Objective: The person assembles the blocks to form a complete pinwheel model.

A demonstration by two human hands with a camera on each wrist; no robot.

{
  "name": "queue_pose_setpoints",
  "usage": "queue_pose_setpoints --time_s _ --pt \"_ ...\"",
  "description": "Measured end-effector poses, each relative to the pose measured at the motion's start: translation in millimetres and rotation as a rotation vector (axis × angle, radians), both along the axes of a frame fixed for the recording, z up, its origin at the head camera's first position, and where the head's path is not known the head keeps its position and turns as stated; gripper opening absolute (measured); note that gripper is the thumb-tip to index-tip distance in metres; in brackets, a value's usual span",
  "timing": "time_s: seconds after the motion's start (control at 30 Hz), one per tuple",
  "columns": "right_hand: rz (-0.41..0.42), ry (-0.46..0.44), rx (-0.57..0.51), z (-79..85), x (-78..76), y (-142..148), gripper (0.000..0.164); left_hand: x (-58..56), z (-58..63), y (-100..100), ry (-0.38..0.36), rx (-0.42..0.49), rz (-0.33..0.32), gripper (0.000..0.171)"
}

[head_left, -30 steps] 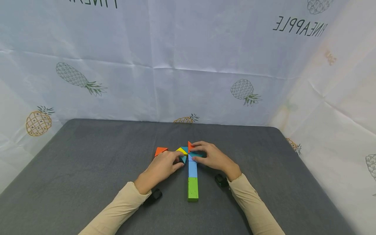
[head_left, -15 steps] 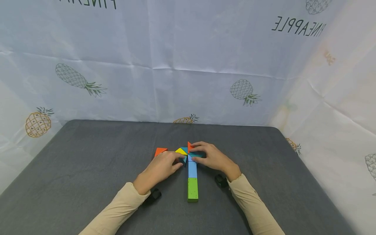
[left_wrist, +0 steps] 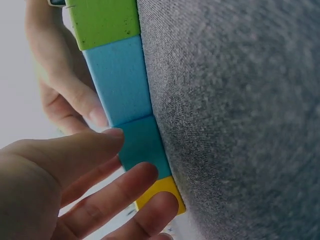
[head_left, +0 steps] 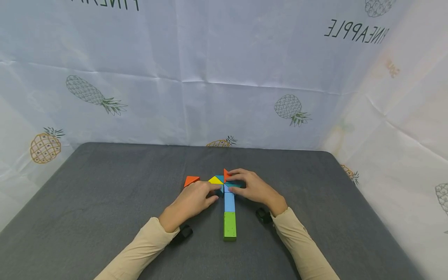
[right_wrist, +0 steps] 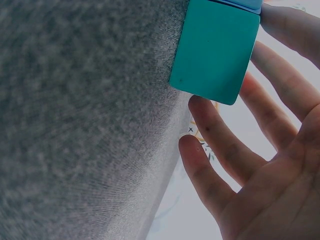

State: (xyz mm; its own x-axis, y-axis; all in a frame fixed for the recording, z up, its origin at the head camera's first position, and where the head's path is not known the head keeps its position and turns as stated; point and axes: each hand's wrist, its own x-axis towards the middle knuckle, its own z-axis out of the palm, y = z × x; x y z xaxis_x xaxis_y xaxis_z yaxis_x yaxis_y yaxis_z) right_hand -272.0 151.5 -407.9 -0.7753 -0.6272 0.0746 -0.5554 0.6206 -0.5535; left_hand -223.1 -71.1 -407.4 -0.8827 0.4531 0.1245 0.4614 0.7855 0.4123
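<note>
In the head view, my left hand (head_left: 194,198) is at the left side of a cluster of small triangular blocks. Its thumb and index finger pinch a teal triangular block (left_wrist: 144,145), mostly hidden under the index finger in the head view. My right hand (head_left: 257,188) spreads over the right side of the cluster, fingertips touching the orange triangle (head_left: 225,175) and teal block (right_wrist: 215,52), thumb by the light blue triangle (head_left: 226,188). A yellow triangle (head_left: 216,180) lies at the upper left. A blue block (head_left: 229,202) and a green block (head_left: 230,225) line up below.
Apart from the cluster, an orange triangle (head_left: 191,180) lies beyond the left hand. Everything rests on a dark grey cloth-covered table (head_left: 115,186). A pineapple-print curtain (head_left: 157,109) hangs behind the far edge.
My left index finger has shifted slightly to the right, and the teal triangular block has slid right against the cluster. The right hand stays in place.
</note>
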Motion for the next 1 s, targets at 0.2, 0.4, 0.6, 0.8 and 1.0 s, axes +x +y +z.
queue_pose_setpoints --time_s 0.2,0.4,0.6,0.8,1.0 --pt "0.0 -0.001 -0.003 -0.5 -0.3 -0.2 0.039 0.0 0.1 -0.1 -0.015 -0.005 0.007 0.043" --pt "0.0 -0.004 -0.001 -0.5 -0.2 0.1 0.038 0.7 -0.1 -1.0 -0.021 -0.018 0.009 0.044" --pt "0.001 -0.004 -0.007 -0.9 -0.1 0.4 0.038 0.7 1.3 -1.9 0.005 -0.009 0.017 0.035" --pt "0.001 0.001 -0.004 -1.2 -0.2 0.3 0.039 0.1 0.9 -1.5 -0.007 -0.035 0.018 0.044" --pt "0.002 -0.003 -0.001 -1.1 -0.1 0.4 0.038 1.0 -0.1 -1.9 0.023 -0.006 0.034 0.025"
